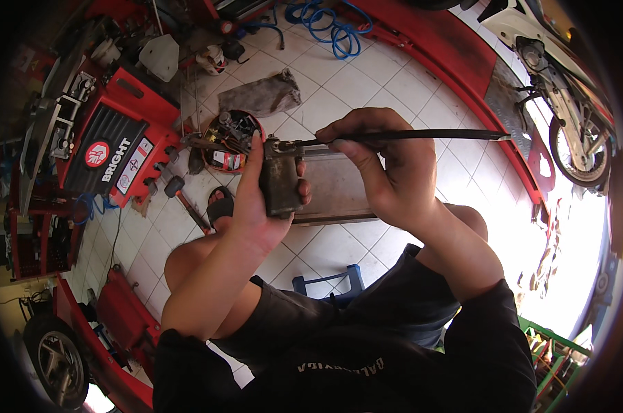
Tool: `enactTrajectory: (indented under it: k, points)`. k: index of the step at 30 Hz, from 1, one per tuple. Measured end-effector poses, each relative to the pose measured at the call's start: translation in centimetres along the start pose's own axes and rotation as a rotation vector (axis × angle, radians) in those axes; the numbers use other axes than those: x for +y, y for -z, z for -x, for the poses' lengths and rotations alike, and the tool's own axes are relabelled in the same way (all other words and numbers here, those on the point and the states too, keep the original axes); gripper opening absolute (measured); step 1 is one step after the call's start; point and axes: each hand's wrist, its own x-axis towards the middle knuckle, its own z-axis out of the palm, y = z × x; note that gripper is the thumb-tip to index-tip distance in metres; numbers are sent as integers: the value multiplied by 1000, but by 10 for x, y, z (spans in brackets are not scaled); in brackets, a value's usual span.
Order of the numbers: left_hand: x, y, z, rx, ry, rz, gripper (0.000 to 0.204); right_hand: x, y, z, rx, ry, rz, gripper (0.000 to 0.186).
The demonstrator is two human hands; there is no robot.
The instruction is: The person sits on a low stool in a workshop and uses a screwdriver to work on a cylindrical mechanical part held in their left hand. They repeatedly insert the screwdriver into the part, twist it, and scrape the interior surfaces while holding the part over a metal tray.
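My left hand [256, 206] grips a small dirty metal block-shaped part [281, 180], held upright above my knees. My right hand [387, 172] pinches a long thin black rod-like tool [435, 135] whose tip meets the top of the part; the rod's other end points right, toward the red ramp. Both hands are close together in the middle of the view, over the white tiled floor.
A red tool chest [122, 148] stands at the left, a round container of parts [232, 141] and a hammer [180, 196] beside it. A grey rag [266, 93], blue coiled hose [332, 24], a flat metal tray [339, 189], a blue stool [328, 282] and a motorcycle [566, 103] on the red ramp surround me.
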Motion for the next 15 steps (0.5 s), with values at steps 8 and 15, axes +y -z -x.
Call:
enactTrajectory:
  k: [8, 15]
  points:
    - [-5, 2, 0, 39, -17, -100, 53, 0, 3, -3, 4, 28, 93, 18]
    - [-7, 6, 0, -7, 42, -128, 56, -4, 18, -10, -169, -53, 105, 14]
